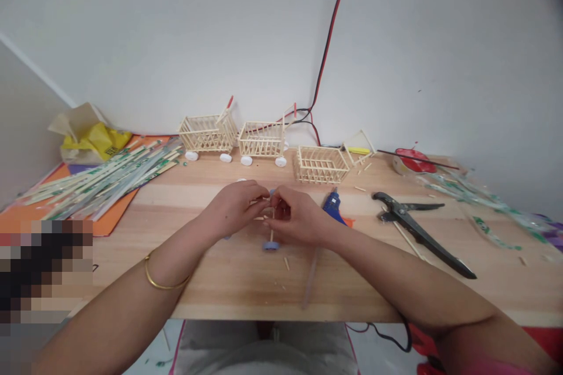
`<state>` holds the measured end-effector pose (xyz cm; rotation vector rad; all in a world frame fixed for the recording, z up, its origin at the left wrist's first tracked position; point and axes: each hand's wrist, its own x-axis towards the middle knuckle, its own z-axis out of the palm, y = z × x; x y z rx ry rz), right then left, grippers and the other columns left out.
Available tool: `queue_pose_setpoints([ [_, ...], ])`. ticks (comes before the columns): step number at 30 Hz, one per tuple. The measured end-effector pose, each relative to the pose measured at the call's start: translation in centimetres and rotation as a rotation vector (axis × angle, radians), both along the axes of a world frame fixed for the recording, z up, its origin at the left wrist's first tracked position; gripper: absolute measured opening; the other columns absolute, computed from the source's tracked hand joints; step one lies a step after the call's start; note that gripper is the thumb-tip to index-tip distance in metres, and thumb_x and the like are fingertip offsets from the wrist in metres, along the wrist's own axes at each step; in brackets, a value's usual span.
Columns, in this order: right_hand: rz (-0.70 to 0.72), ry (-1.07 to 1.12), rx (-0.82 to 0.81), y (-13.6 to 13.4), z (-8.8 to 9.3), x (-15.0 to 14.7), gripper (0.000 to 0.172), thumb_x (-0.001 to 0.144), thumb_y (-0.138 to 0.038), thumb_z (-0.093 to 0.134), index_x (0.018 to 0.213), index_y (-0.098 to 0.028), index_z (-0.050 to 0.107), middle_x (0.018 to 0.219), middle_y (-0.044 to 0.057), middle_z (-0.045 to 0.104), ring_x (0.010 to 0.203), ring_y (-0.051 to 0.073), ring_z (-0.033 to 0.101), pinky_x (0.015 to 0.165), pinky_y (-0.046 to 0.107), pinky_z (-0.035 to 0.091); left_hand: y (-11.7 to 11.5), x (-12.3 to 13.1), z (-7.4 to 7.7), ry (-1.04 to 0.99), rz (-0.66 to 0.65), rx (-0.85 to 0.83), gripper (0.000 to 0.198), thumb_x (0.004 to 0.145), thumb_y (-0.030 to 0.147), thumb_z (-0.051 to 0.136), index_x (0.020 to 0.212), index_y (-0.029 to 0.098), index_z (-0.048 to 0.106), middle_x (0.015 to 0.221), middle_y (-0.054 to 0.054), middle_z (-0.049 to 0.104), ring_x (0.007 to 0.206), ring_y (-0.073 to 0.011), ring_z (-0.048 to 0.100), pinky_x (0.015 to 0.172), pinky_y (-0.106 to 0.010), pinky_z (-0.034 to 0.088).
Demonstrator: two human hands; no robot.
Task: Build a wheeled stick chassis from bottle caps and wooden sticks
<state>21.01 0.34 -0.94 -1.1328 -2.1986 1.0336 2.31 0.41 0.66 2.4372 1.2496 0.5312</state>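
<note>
Between my hands is a small wheelbase of thin wooden sticks with bluish wheels, part of it covered by my fingers. My left hand is closed, its thumb and fingertips pinching at the middle of the sticks. Opposite it, my right hand is also closed, fingers curled around the upright stick that ends in the near wheel. Edges of further wheels peek out behind and below the left hand. Just right of my right hand lies a blue glue gun, with a translucent glue stick nearer the front edge.
Two wheeled miniature wooden carts and a wheelless cart stand along the wall. Pliers lie right. Wrapped chopsticks are heaped on orange sheets at left. A red-and-white bowl and plastic wrappers sit far right.
</note>
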Motion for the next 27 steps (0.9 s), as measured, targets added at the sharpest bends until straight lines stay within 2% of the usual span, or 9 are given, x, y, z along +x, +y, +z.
queue_pose_setpoints([
  [2,0.005,0.004,-0.003,0.0,-0.1,0.1,0.025,0.071,-0.030,0.067,0.083,-0.020,0.047,0.067,-0.004,0.053,0.059,0.010,0.048,0.054,0.023,0.036,0.0,-0.3,0.4,-0.045,0.007,-0.042,0.019,0.087,0.026,0.049,0.087,0.016,0.065,0.081,-0.003,0.063,0.073,-0.0139,0.055,0.066,-0.025,0.039],
  [5,0.001,0.002,-0.009,-0.1,0.1,0.0,0.025,0.070,-0.029,0.066,0.082,-0.020,0.046,0.067,-0.004,0.053,0.058,0.010,0.048,0.054,0.023,0.037,0.2,-1.6,1.1,-0.097,0.033,-0.144,0.028,0.086,0.036,0.052,0.101,0.017,0.064,0.089,-0.004,0.064,0.072,-0.0135,0.053,0.065,-0.026,0.040],
  [7,-0.012,-0.008,-0.012,-0.2,0.3,0.0,0.025,0.070,-0.028,0.066,0.082,-0.020,0.046,0.066,-0.004,0.053,0.058,0.010,0.048,0.054,0.023,0.037,0.4,-2.7,1.7,-0.077,0.013,-0.233,0.044,0.077,0.043,0.062,0.114,0.019,0.058,0.099,-0.004,0.063,0.072,-0.0132,0.052,0.064,-0.026,0.041],
  [9,-0.017,-0.012,-0.017,-0.3,0.5,0.0,0.026,0.069,-0.028,0.067,0.082,-0.020,0.046,0.066,-0.004,0.053,0.058,0.011,0.049,0.054,0.023,0.038,0.4,-3.7,2.4,-0.018,0.001,-0.250,0.052,0.070,0.043,0.068,0.115,0.020,0.056,0.098,-0.003,0.061,0.076,-0.0143,0.051,0.066,-0.026,0.040],
  [13,-0.007,0.003,-0.014,-0.3,0.2,0.0,0.026,0.070,-0.028,0.066,0.083,-0.019,0.046,0.067,-0.004,0.054,0.058,0.010,0.049,0.054,0.023,0.039,0.2,-4.3,2.8,0.069,0.026,-0.299,0.040,0.069,0.036,0.068,0.102,0.019,0.054,0.094,-0.002,0.057,0.080,-0.0159,0.051,0.068,-0.028,0.040],
  [19,0.008,0.017,-0.020,-0.1,-0.2,0.1,0.026,0.070,-0.028,0.067,0.083,-0.020,0.046,0.068,-0.004,0.054,0.058,0.010,0.049,0.053,0.022,0.038,0.0,-3.3,2.2,0.041,-0.073,-0.249,0.021,0.075,0.031,0.063,0.088,0.019,0.053,0.090,-0.001,0.055,0.078,-0.0140,0.050,0.069,-0.026,0.039],
  [23,0.005,0.008,-0.014,-0.1,-0.1,0.1,0.025,0.070,-0.025,0.066,0.084,-0.020,0.046,0.066,-0.004,0.053,0.057,0.010,0.048,0.053,0.022,0.037,0.1,-2.9,2.2,0.015,-0.137,-0.257,0.015,0.078,0.031,0.060,0.079,0.017,0.056,0.097,-0.002,0.055,0.082,-0.0140,0.053,0.071,-0.026,0.041],
  [27,0.002,0.006,0.002,-0.2,-0.1,0.1,0.026,0.069,-0.025,0.066,0.083,-0.020,0.045,0.066,-0.004,0.053,0.058,0.010,0.048,0.053,0.022,0.037,0.1,-2.8,2.2,-0.013,-0.155,-0.280,0.013,0.078,0.029,0.059,0.079,0.017,0.063,0.104,-0.003,0.054,0.084,-0.0135,0.055,0.073,-0.024,0.043],
])
